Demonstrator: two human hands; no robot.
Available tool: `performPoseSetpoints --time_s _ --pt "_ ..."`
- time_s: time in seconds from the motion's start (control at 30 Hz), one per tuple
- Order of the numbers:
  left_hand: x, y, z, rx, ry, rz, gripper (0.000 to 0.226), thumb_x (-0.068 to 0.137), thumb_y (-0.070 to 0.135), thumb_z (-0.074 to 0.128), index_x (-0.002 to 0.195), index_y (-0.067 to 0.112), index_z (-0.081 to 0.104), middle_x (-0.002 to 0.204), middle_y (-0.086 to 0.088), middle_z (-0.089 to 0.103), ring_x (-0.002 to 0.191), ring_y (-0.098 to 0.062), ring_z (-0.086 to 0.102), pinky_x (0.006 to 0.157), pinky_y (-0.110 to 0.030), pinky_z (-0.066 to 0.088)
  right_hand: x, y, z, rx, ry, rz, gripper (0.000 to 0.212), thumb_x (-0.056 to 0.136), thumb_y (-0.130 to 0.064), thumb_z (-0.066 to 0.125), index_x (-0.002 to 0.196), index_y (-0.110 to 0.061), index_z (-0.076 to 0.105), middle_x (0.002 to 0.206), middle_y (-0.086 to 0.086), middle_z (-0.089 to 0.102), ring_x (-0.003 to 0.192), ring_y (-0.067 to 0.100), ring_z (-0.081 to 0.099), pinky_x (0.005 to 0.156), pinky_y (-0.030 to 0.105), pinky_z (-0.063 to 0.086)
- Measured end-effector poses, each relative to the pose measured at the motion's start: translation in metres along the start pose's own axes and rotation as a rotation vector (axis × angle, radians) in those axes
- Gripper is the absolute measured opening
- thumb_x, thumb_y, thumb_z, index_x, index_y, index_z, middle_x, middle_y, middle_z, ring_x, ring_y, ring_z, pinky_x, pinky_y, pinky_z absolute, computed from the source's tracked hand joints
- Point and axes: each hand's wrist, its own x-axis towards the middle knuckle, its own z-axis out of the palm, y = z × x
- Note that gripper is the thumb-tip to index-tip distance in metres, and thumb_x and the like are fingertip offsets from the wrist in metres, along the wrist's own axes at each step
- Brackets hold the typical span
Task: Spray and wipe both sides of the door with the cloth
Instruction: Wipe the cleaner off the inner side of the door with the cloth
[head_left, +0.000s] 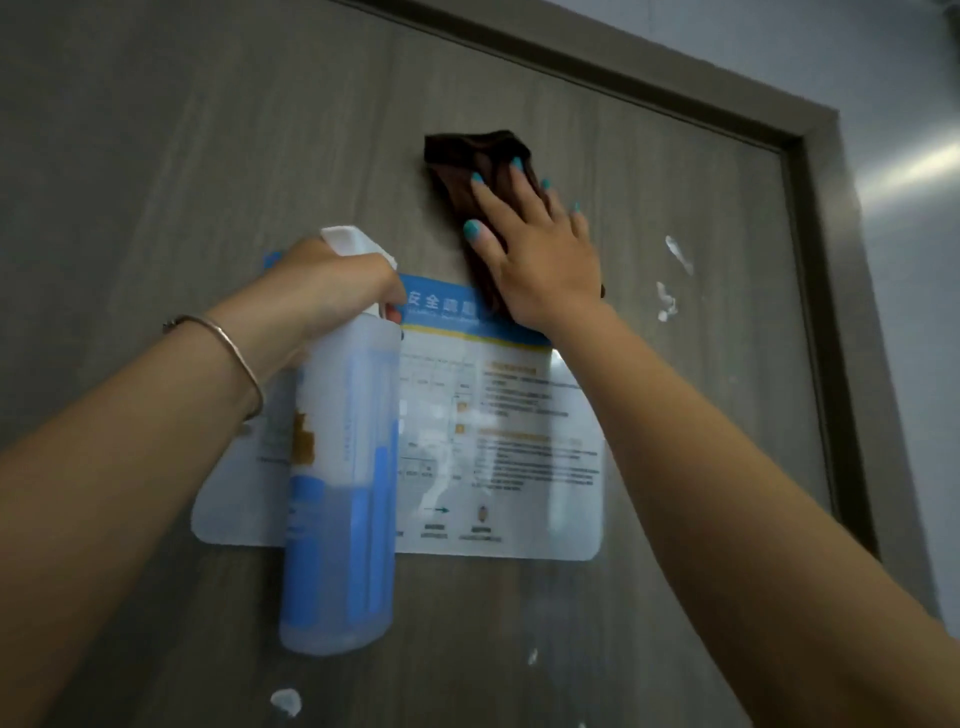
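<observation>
A grey wood-grain door (182, 156) fills the view. My right hand (535, 249) presses a dark brown cloth (467, 161) flat against the door, fingers spread and straight, just above a laminated notice. My left hand (322, 291) grips the neck of a translucent spray bottle (340, 493) with a white trigger head; the bottle hangs upright in front of the notice, about a third full of blue liquid. White foam blobs (675, 260) cling to the door right of the cloth, and another foam blob (285, 701) sits low down.
A white and blue printed notice (519, 457) is stuck to the middle of the door. The dark door frame (826, 312) runs down the right side and across the top, with a pale grey wall (914, 208) beyond it.
</observation>
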Motion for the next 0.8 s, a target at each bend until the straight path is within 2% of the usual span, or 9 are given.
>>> performPoseSetpoints --time_s 0.1,0.2,0.27,0.33,0.43,0.57,0.67,0.77,0.8 --pt "-0.006 0.012 0.032 0.022 -0.051 0.003 0.024 0.051 0.024 0.063 0.064 0.007 0.072 0.083 -0.02 0.073 0.073 -0.027 0.063 0.071 -0.036 0.05 -0.001 0.049 -0.007 -0.216 0.002 0.023 0.054 0.103 -0.056 0.018 0.155 -0.042 0.01 0.165 -0.002 0.011 0.151 0.025 0.011 0.12 0.051 0.001" --pt "-0.01 0.024 0.069 0.048 -0.084 0.034 0.021 0.055 0.02 0.063 0.066 0.003 0.069 0.079 -0.02 0.071 0.074 -0.027 0.062 0.068 -0.034 0.045 -0.021 0.113 -0.005 -0.207 0.025 0.209 0.055 0.105 -0.051 0.017 0.156 -0.039 0.004 0.165 -0.002 0.012 0.152 0.025 0.007 0.118 0.057 -0.001" --pt "-0.009 0.03 0.09 0.023 -0.083 0.028 0.024 0.052 0.022 0.063 0.067 0.005 0.07 0.087 -0.021 0.072 0.083 -0.035 0.068 0.071 -0.042 0.053 -0.034 0.14 -0.001 -0.152 0.039 0.265 0.055 0.105 -0.049 0.019 0.157 -0.036 0.006 0.165 -0.002 0.009 0.152 0.024 0.003 0.119 0.056 -0.002" --pt "-0.007 0.035 0.11 -0.032 -0.088 0.014 0.027 0.05 0.022 0.062 0.068 0.003 0.07 0.092 -0.024 0.071 0.085 -0.036 0.069 0.075 -0.046 0.056 -0.043 0.144 0.003 -0.044 0.065 0.25 0.054 0.106 -0.046 0.021 0.157 -0.032 0.011 0.166 -0.001 0.003 0.152 0.024 -0.001 0.121 0.051 0.002" --pt "-0.01 0.042 0.139 -0.11 -0.078 0.005 0.026 0.052 0.02 0.061 0.068 0.001 0.069 0.09 -0.022 0.072 0.077 -0.028 0.066 0.076 -0.04 0.054 -0.067 0.135 0.013 0.029 0.11 0.211 0.054 0.106 -0.042 0.023 0.157 -0.027 0.016 0.166 0.0 -0.004 0.152 0.026 -0.005 0.122 0.045 0.004" --pt "-0.014 0.05 0.168 -0.138 -0.072 -0.012 0.013 0.054 0.02 0.063 0.059 0.011 0.071 0.077 -0.015 0.074 0.09 -0.036 0.072 0.087 -0.053 0.058 -0.08 0.144 0.015 -0.035 0.105 0.097 0.053 0.106 -0.037 0.023 0.156 -0.019 0.02 0.165 -0.001 -0.008 0.152 0.027 -0.006 0.122 0.045 0.003" --pt "-0.013 0.052 0.177 -0.154 -0.085 -0.022 0.004 0.066 0.012 0.064 0.062 0.011 0.066 0.068 -0.009 0.073 0.075 -0.029 0.072 0.082 -0.044 0.058 -0.034 0.16 0.006 -0.022 0.128 0.095 0.053 0.106 -0.035 0.025 0.156 -0.018 0.022 0.166 0.001 -0.005 0.151 0.031 0.001 0.122 0.047 0.005" --pt "-0.017 0.052 0.177 -0.14 -0.102 -0.024 0.016 0.061 0.011 0.06 0.046 0.013 0.056 0.059 -0.007 0.067 0.069 -0.027 0.068 0.071 -0.037 0.053 0.004 0.179 -0.004 0.037 0.079 0.113 0.057 0.105 -0.037 0.026 0.158 -0.024 0.011 0.166 0.003 0.0 0.151 0.034 0.004 0.122 0.049 0.006" --pt "-0.017 0.051 0.176 -0.133 -0.109 -0.024 0.015 0.061 0.011 0.059 0.047 0.014 0.056 0.06 -0.008 0.067 0.07 -0.028 0.068 0.07 -0.036 0.052 0.005 0.181 -0.003 0.037 0.08 0.103 0.058 0.104 -0.038 0.026 0.158 -0.025 0.01 0.166 0.003 0.001 0.151 0.034 0.004 0.122 0.049 0.005"
